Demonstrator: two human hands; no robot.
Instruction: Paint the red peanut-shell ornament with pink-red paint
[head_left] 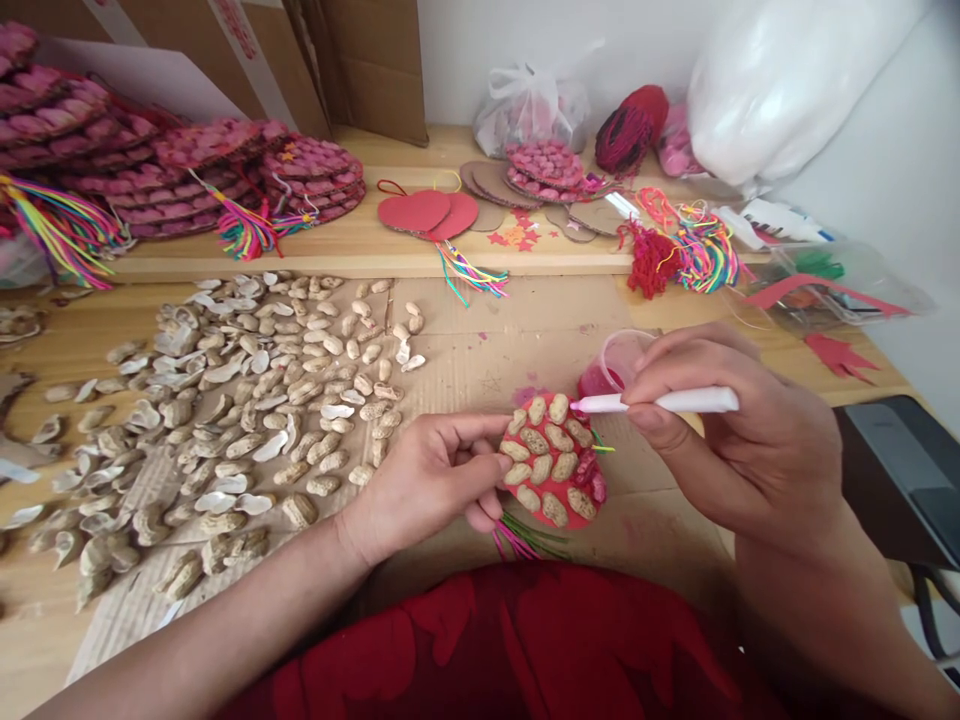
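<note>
My left hand (442, 470) pinches the left edge of a red disc (541, 468) covered with peanut shells. Most of its shells are bare tan; a few along the right edge are painted pink. Colourful cords (525, 540) hang below the disc. My right hand (720, 430) grips a white-handled paintbrush (682, 401), its pink tip touching or very near the disc's upper right edge. A clear plastic cup (616, 362) of pink paint stands just behind, partly hidden by my right hand.
Loose peanut shells (300, 370) spread over cardboard at left. Stacked pink shell discs (202, 170), red discs (427, 212), coloured tassels (701, 245) and yarn (634, 125) line the raised back shelf. A plastic box (832, 285) and a black device (900, 480) sit at right.
</note>
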